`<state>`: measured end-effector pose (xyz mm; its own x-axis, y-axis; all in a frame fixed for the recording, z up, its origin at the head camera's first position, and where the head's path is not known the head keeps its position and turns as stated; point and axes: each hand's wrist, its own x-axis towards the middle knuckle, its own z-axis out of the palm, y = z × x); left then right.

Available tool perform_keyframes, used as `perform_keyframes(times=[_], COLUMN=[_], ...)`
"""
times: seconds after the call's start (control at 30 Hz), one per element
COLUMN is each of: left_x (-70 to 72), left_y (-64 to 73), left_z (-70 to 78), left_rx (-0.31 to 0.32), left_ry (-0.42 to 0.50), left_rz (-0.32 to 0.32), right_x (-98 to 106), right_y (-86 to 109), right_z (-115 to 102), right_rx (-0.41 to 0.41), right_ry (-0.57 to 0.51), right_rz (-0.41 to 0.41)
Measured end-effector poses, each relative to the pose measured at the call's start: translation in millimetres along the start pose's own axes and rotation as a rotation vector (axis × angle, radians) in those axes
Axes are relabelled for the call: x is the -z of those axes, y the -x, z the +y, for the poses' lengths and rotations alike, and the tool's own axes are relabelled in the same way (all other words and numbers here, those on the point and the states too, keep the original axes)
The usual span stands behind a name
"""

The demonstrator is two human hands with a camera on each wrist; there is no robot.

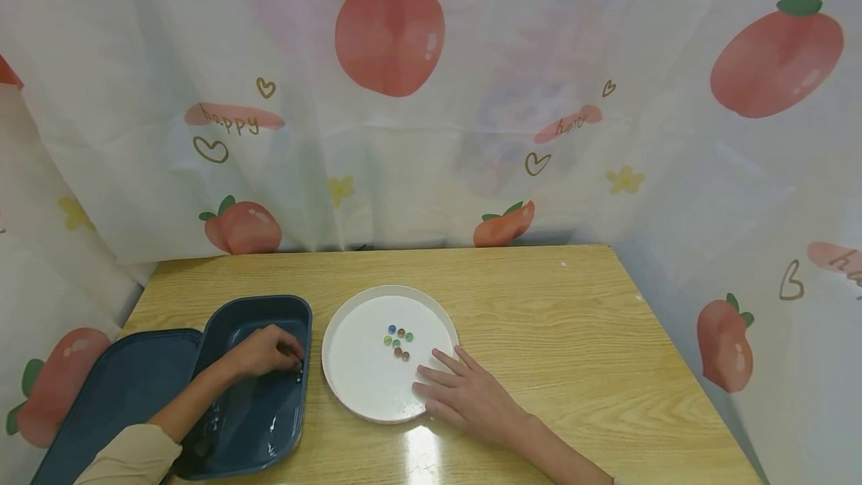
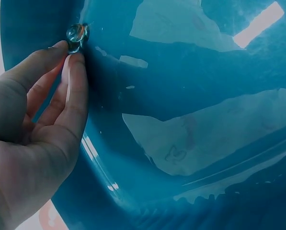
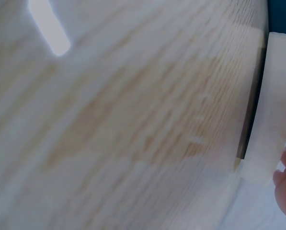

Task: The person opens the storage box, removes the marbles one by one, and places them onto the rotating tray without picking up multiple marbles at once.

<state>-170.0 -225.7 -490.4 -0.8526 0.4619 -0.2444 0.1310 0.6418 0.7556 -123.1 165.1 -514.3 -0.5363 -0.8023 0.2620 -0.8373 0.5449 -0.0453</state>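
My left hand [image 1: 265, 351] is down inside a dark blue tray [image 1: 306, 365], at its right-hand wall. In the left wrist view its thumb and fingertips come together at a clear glass marble [image 2: 77, 33] in the corner where wall and floor meet. A second marble partly overlaps it, close to the fingertips. My right hand [image 1: 471, 399], fingers straight and spread, lies at the right rim of a round white plate [image 1: 357, 380]. Several coloured glass marbles [image 1: 396, 343] sit grouped near the middle of that plate. The right wrist view shows the plate's side wall [image 3: 272, 105] beside the fingers.
Another dark blue tray [image 1: 128, 373] lies to the left, partly under the first. Shiny wet-looking patches [image 2: 166, 143] cover the tray floor. The wooden table [image 1: 559, 335] ends at a white curtain [image 1: 431, 171] printed with peaches.
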Motion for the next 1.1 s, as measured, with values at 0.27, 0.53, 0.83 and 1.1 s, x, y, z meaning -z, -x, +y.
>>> perform_keyframes(times=[0.27, 0.53, 0.83, 1.1], left_x=[-0.1, -0.3, 6.5, 21.0], left_y=[-0.9, -2.3, 2.1, 9.7], left_z=[0.2, -1.8, 2.0, 14.0], left_rx=[0.024, 0.026, -0.014, -0.022], left_ry=[-0.041, -0.060, -0.055, -0.073], left_rz=[-0.011, -0.012, 0.022, 0.110], right_x=[-0.1, -1.2, -1.4, -1.0], right_y=[0.6, 0.2, 0.6, 0.9], right_z=[-0.1, 0.1, 1.0, 0.2], right_rx=[-0.007, -0.005, 0.006, 0.004], right_ry=[-0.001, 0.001, 0.007, -0.005], right_rz=[-0.007, -0.006, 0.004, 0.013])
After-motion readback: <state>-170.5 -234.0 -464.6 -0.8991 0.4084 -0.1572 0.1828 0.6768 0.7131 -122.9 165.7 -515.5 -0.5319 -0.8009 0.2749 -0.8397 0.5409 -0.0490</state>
